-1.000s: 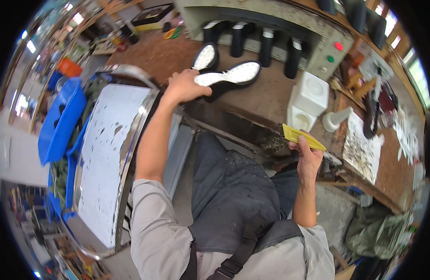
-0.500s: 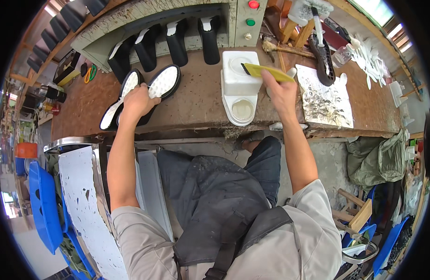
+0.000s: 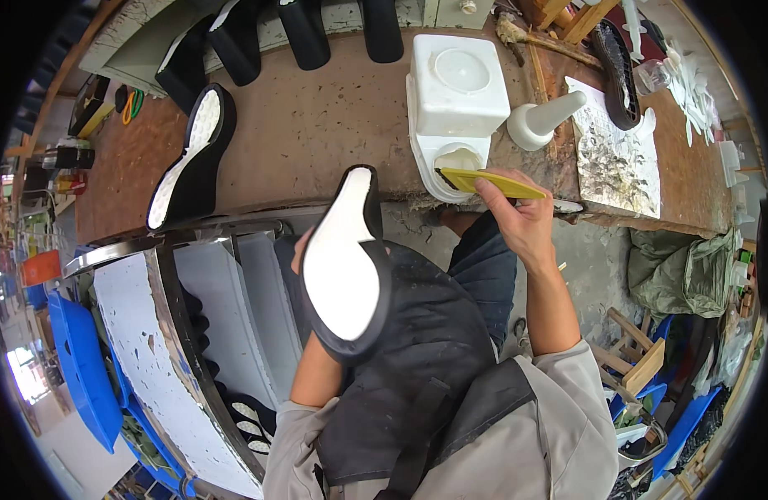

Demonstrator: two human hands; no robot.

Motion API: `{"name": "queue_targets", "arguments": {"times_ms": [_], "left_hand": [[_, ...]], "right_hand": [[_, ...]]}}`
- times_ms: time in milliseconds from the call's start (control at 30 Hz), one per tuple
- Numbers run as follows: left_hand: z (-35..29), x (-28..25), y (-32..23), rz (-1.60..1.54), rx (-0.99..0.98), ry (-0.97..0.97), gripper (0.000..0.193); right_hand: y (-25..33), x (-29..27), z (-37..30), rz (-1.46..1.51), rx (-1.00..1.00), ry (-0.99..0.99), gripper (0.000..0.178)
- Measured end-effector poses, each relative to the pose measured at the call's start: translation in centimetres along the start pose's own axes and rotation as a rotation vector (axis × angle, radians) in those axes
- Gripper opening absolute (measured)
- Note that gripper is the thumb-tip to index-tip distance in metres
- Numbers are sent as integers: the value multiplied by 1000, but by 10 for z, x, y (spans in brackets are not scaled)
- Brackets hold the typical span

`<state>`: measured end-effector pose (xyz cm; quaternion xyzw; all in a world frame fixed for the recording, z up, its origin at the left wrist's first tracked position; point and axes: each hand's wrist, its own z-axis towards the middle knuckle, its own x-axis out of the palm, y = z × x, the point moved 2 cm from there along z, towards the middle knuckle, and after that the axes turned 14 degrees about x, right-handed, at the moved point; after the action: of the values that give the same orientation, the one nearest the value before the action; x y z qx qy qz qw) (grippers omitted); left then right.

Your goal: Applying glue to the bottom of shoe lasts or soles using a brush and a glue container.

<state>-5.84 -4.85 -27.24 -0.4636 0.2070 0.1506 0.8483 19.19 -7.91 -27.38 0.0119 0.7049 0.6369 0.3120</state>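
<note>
My left hand (image 3: 300, 252) is wrapped around a black wedge shoe sole (image 3: 341, 271), held over my lap. The sole's white face is turned up, and most of that hand is hidden beneath it. In my right hand (image 3: 524, 223) is a flat yellow brush (image 3: 499, 184) with a dark tip. That tip is over the round opening of a white plastic container (image 3: 461, 92) at the bench's front edge. A second black wedge sole (image 3: 202, 158) with a white dimpled face stands on the bench at the left.
Several black soles (image 3: 305, 37) line the back of the wooden bench (image 3: 317, 125). Right of the container are a white cone-shaped nozzle (image 3: 546, 119), a stained sheet (image 3: 617, 158) and a dark sole (image 3: 615, 79). A metal-edged rack (image 3: 163, 317) stands by my left side.
My left hand has lifted one sole off the bench and brought it over my lap. My right hand has lowered the brush to the container's opening. The view has shifted.
</note>
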Motion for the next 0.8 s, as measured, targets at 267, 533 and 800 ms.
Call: {"name": "queue_targets", "arguments": {"times_ms": [267,533,800], "left_hand": [[-39,9,37,64,200,54,44],[-51,24,49,-71,258,-92,49],[-56,16,47,-47,372,31,90]], "right_hand": [[-1,6,0,-17,50,16,16],[-18,-4,9,424,390,115,14],[-12,-7,10,316,332,111,16]]}}
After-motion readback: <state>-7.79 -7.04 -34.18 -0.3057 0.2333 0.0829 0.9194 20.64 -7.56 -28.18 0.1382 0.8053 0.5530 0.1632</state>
